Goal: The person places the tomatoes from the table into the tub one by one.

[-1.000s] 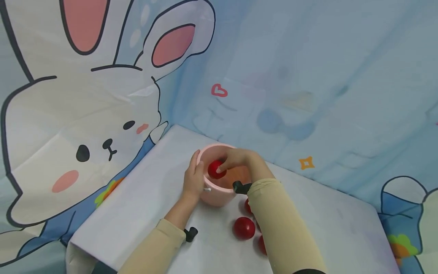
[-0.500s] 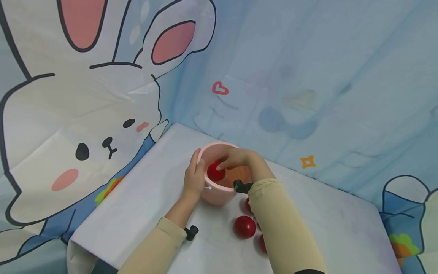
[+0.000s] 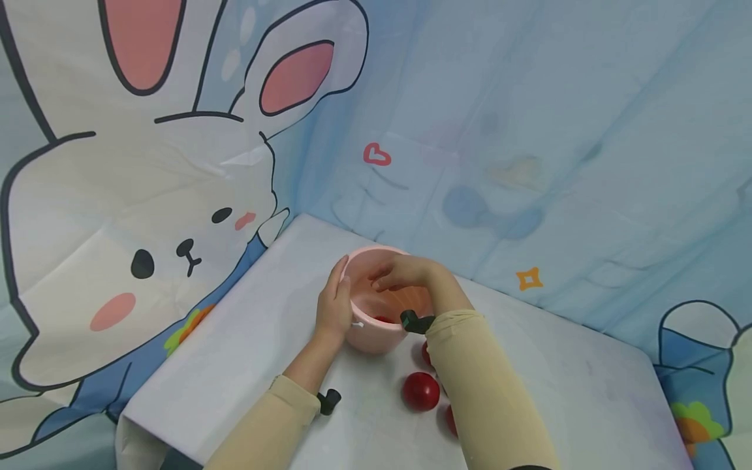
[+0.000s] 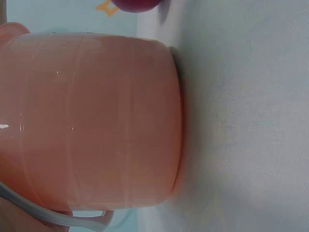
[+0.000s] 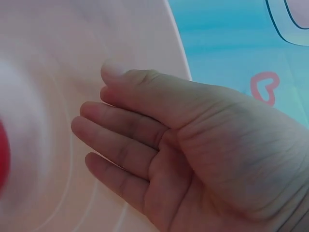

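A pink bucket [image 3: 376,338] stands upright on the table, with a thin white handle [image 4: 63,218] hanging at its side. My left hand [image 3: 333,308] holds the bucket by its left side near the rim. Inside the bucket mouth hovers my right hand [image 3: 405,273], its fingers relaxed and holding nothing. Below it a glossy red ball [image 3: 384,319] lies in the bucket, mostly hidden by the front wall; the right wrist view catches only the edge of this red ball [image 5: 3,162].
To the right of the bucket lies a glossy red ball [image 3: 420,391], with more red balls [image 3: 450,421] partly hidden by the right sleeve. The white table [image 3: 564,365] meets a printed blue backdrop [image 3: 564,130] behind the bucket.
The red ball that my right hand held inside the bucket has been let go and now sits lower, in the bucket. My left hand keeps its place on the bucket.
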`<state>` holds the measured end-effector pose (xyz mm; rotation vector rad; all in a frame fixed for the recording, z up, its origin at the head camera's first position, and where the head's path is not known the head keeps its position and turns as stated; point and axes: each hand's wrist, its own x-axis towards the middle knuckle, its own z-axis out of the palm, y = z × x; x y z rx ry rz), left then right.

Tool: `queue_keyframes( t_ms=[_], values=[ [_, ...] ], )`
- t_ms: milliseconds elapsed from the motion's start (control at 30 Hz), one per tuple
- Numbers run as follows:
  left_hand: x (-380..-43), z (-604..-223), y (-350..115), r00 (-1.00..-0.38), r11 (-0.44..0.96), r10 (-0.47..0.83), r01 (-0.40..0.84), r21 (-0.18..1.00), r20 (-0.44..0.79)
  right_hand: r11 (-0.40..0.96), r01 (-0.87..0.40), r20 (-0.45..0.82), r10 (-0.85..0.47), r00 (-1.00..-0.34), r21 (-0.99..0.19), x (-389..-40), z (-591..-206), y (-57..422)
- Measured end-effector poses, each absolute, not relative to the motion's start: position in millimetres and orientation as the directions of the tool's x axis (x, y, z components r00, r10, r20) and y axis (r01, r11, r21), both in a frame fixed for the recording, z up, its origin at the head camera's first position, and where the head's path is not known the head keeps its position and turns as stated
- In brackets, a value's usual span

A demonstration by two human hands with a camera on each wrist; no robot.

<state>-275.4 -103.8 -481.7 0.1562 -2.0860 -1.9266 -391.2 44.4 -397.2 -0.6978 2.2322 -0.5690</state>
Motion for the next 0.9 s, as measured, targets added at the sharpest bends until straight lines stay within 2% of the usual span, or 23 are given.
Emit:
queue_keyframes(
  t_ms=[133,233,467,700,900],
  values=[
    [-275,-481,-103,-0.955,0.084,-0.266,0.115,0.990,0.134,0.766,-0.315,-0.472,-0.608,-0.639,-0.560,-390,-392,50],
    [-274,-481,-103,-0.956,0.089,-0.263,0.108,0.990,0.128,0.781,-0.378,-0.429,-0.600,-0.676,-0.497,-389,-383,54],
    [-272,-480,-103,-0.953,0.101,-0.271,0.108,0.989,0.132,0.725,-0.482,-0.296,-0.659,-0.691,-0.492,-375,-355,72],
    [-274,-480,-103,-0.932,0.142,-0.308,0.153,0.978,0.191,0.721,-0.487,-0.180,-0.632,-0.754,-0.493,-340,-337,112],
    [-274,-481,-103,-0.935,0.121,-0.308,0.145,0.982,0.176,0.736,-0.501,-0.118,-0.607,-0.786,-0.456,-301,-333,142]
  ],
)
